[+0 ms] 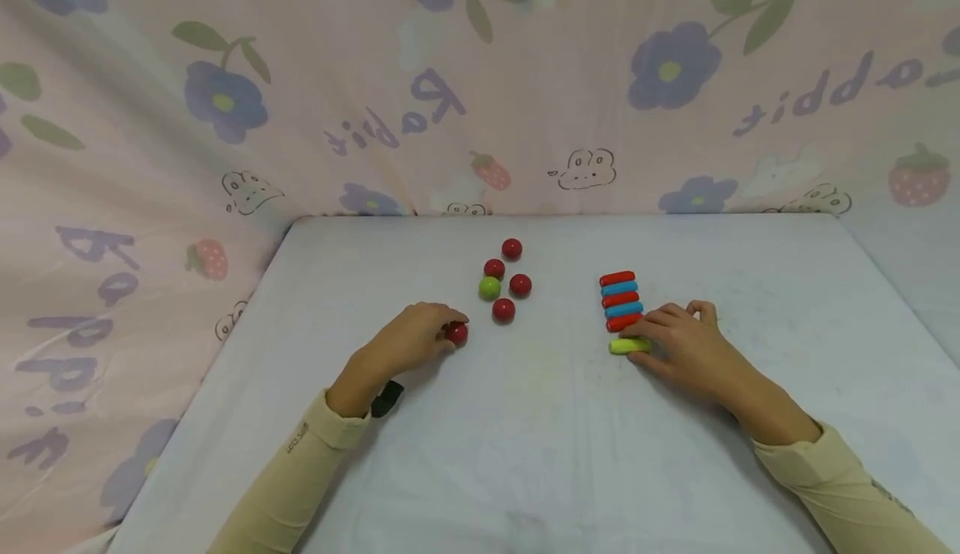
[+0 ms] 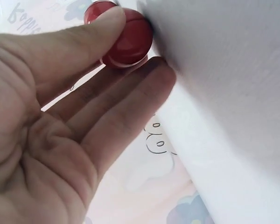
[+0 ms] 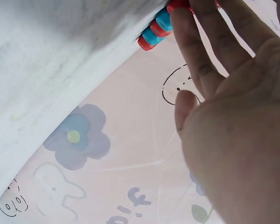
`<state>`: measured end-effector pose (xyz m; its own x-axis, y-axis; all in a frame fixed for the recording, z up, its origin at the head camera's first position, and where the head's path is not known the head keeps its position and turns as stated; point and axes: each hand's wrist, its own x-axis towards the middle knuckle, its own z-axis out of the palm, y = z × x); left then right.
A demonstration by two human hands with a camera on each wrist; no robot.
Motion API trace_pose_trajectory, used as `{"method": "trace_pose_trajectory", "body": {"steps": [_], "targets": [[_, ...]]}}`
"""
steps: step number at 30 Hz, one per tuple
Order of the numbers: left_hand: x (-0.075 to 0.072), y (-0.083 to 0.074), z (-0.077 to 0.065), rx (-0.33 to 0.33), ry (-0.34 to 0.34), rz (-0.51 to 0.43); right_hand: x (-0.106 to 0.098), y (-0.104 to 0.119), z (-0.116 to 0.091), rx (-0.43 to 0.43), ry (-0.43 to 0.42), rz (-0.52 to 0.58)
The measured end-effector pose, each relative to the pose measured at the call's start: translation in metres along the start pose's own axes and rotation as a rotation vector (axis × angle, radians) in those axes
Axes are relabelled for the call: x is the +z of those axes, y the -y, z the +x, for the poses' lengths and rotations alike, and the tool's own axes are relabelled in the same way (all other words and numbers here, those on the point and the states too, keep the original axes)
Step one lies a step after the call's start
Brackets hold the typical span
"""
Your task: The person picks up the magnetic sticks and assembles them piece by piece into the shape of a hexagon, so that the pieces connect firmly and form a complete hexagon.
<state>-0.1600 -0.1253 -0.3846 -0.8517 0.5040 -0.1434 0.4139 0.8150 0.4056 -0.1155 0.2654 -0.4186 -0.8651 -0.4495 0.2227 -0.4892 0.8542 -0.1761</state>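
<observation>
My left hand (image 1: 411,339) pinches a glossy red ball (image 1: 457,335) between thumb and fingers, low over the white tabletop. Close up in the left wrist view, the thumb presses this red ball (image 2: 133,39) while a second red ball shows partly behind it. At the right, my right hand (image 1: 686,352) has its thumb and a finger on either side of a short yellow-green stick (image 1: 624,346), lying just nearer than a row of red and blue sticks (image 1: 620,299). In the right wrist view fingers hide the yellow-green stick, and the row's end (image 3: 154,35) peeks past them.
Beyond the left hand lie several loose red balls (image 1: 521,285) and one green ball (image 1: 489,288), in a loose cluster. A pale printed curtain (image 1: 517,121) hangs along the back and left edges of the white table (image 1: 510,454).
</observation>
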Motion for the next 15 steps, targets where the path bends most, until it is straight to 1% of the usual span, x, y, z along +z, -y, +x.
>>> {"method": "trace_pose_trajectory", "body": {"steps": [4, 8, 11, 15], "targets": [[0.001, 0.002, -0.005, -0.04, -0.019, -0.021, -0.001, 0.003, 0.003, 0.02, 0.044, 0.017], [0.007, 0.0, -0.008, -0.092, -0.025, -0.063, -0.004, 0.008, 0.004, 0.045, 0.078, 0.044], [0.012, -0.003, -0.009, -0.101, -0.028, -0.078, -0.005, 0.015, 0.007, 0.041, 0.071, 0.081], [0.013, -0.01, -0.009, -0.091, -0.056, -0.079, -0.002, 0.03, 0.017, 0.01, 0.048, 0.124]]}}
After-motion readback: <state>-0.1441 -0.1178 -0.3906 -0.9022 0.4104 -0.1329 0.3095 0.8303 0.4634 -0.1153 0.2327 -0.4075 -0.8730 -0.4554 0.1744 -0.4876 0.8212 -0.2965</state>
